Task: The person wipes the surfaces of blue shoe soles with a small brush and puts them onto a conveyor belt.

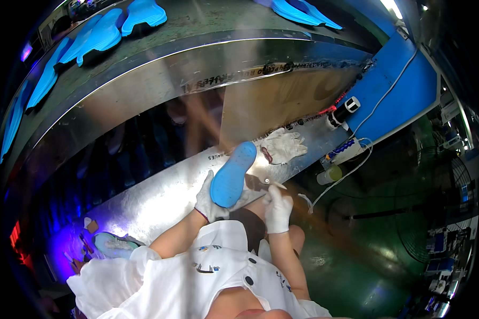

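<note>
My left hand point(206, 198), in a pale work glove, holds a blue shoe sole point(233, 175) from its left side and underneath. The sole is tilted, its narrower end pointing up and to the right. To the right of it my right hand point(278, 210), in a white glove, has its fingers drawn together. A short pale pointed tip point(280, 185) shows at these fingers; whether it is a tool or the glove's own fingertip I cannot make out. A small shiny round spot lies just left of the fingers. The right hand appears apart from the sole.
A spare white glove point(283, 147) lies on the metal shelf point(159, 186). Beyond runs a dark conveyor belt point(207, 24) carrying several blue soles point(101, 37). A black-and-white cylinder point(347, 110), a cable point(388, 87) and a jar point(330, 175) are at right. A pale insole-like piece point(114, 244) sits lower left.
</note>
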Action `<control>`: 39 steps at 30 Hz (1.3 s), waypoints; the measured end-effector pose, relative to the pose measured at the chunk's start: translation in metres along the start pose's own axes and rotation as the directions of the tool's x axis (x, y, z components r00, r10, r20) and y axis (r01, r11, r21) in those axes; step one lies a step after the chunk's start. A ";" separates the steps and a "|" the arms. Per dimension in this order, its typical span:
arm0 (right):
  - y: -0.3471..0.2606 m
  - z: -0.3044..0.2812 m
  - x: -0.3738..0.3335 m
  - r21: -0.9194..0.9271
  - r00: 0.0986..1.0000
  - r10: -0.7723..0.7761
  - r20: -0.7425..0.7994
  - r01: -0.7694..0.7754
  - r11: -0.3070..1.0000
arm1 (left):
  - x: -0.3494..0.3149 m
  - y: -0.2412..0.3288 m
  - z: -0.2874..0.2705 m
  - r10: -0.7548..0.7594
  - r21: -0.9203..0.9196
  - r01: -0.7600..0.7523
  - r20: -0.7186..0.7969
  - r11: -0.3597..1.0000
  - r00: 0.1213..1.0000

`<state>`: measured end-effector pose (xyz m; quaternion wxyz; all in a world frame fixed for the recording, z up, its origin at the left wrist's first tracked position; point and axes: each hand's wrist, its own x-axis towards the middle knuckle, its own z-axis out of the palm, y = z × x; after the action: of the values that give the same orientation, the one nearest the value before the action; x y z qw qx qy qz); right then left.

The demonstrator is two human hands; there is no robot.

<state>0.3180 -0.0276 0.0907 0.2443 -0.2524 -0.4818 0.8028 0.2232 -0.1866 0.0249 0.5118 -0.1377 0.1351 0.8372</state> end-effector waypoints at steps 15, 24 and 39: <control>-0.091 0.061 -0.017 -0.544 0.478 -0.683 0.552 0.827 0.140 | -0.042 -0.026 0.097 0.158 0.012 -0.167 0.262 0.986 0.952; -0.092 0.064 -0.021 -0.493 0.498 -0.640 0.585 0.845 0.206 | -0.047 -0.035 0.092 0.233 -0.044 -0.229 0.252 0.972 0.939; -0.086 0.067 -0.030 -0.411 0.535 -0.521 0.665 0.845 0.344 | -0.049 -0.026 0.087 0.313 -0.095 -0.299 0.295 0.950 0.903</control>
<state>0.3106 -0.0546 0.1998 0.3411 0.0886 -0.8450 0.4023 0.2599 -0.1834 0.1213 0.3853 0.0045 0.0541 0.9212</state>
